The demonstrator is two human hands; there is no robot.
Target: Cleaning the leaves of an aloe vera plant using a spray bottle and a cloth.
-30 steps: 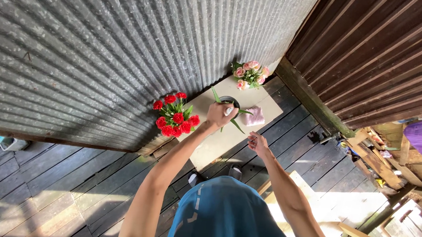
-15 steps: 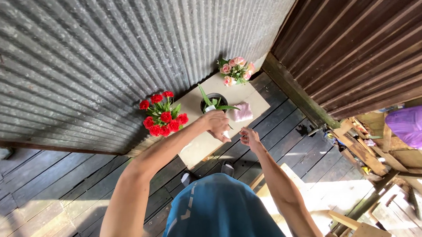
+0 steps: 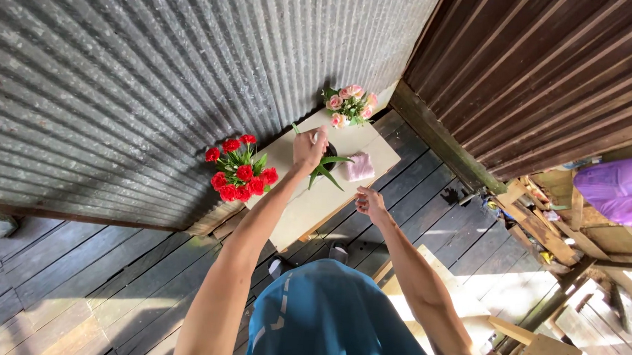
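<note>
The left hand [image 3: 309, 149] has shifted onto the plant [image 3: 325, 165], fingers closed at its pot rim on the table [image 3: 307, 209]. The right hand [image 3: 370, 202] hovers loosely curled, empty, short of the pink cloth [image 3: 360, 167]. Red flowers [image 3: 239, 175] stand left of the gripping hand.

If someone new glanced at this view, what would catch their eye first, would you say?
Probably the red flowers at the pale table's left end, against the corrugated metal wall. Next, the left hand resting on a dark potted plant mid-table, with pink flowers at the far end.
</note>
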